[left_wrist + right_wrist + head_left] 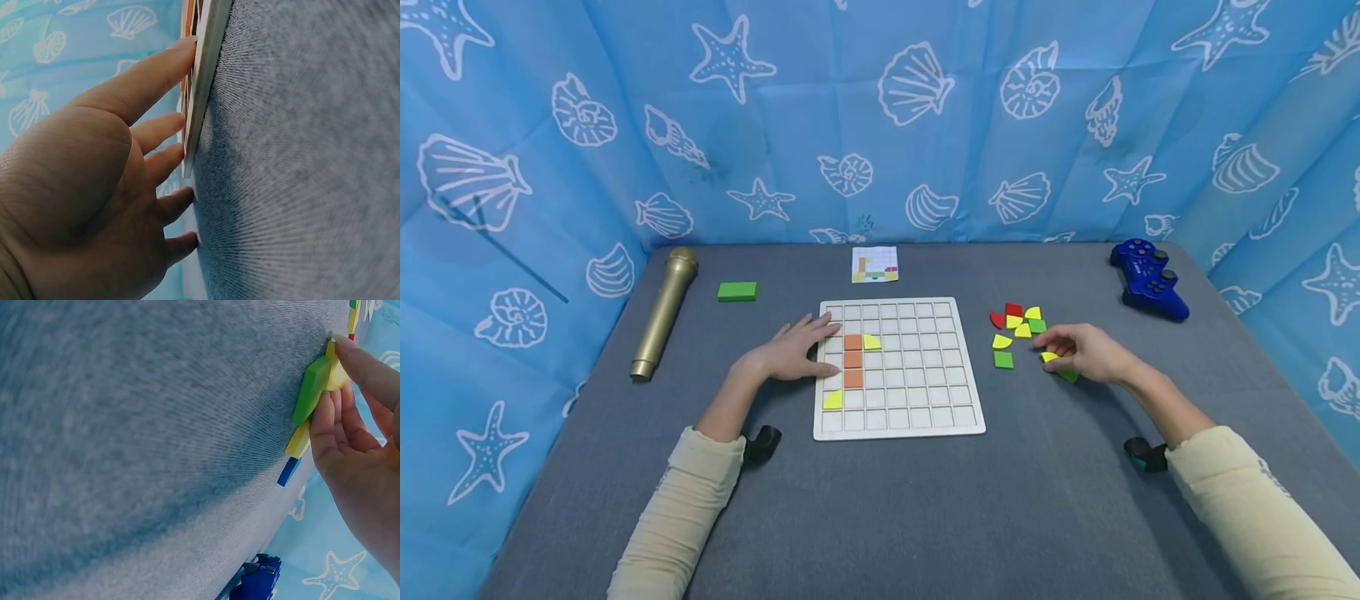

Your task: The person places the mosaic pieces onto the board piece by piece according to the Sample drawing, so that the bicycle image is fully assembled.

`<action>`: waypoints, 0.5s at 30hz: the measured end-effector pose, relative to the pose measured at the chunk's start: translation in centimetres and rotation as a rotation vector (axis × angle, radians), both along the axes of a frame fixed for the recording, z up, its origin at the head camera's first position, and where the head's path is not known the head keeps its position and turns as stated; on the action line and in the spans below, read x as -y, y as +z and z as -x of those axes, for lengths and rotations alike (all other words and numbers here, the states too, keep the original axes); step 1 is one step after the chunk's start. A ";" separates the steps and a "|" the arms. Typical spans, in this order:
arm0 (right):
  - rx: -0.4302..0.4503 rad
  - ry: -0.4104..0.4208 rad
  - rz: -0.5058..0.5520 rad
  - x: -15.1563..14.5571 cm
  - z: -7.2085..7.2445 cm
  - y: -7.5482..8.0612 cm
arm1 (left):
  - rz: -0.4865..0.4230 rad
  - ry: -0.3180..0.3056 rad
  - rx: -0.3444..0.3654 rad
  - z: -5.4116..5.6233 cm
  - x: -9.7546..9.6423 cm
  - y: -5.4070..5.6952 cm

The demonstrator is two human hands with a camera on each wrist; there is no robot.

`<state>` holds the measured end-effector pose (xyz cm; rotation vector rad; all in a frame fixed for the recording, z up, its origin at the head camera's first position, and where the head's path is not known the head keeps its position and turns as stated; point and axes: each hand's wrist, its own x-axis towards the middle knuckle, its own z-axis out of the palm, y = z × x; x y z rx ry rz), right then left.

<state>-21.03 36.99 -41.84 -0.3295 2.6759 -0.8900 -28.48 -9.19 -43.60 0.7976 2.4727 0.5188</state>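
A white grid board (917,421) lies at the table's middle. Three orange square tiles (853,360) form a column on it, with a yellow quarter-round tile (872,342) beside the top one and another yellow tile (832,400) lower left. My left hand (793,350) rests at the board's left edge, fingers extended, thumb touching the rim. Right of the board, my right hand (1093,354) pinches a yellow quarter-round tile (337,374) between thumb and fingers. Against it stands a green tile (312,390); a blue tile (289,471) lies farther along, hidden in the head view.
Loose red, yellow and green tiles, among them a green square (1003,360), lie between board and right hand. Behind the board is a pattern card (875,264). A gold microphone (664,312) and green block (737,292) lie left; a blue game controller (1150,279) lies far right.
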 end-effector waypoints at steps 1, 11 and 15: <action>-0.004 -0.006 -0.005 0.0 0.0 0.0 | 0.001 0.000 0.001 0.0 0.0 0.0; -0.137 -0.122 -0.017 0.4 0.1 0.1 | -0.003 0.000 0.004 -0.1 0.1 0.1; -0.156 -0.149 0.008 1.3 0.0 0.3 | -0.001 -0.001 0.005 -0.1 0.0 0.2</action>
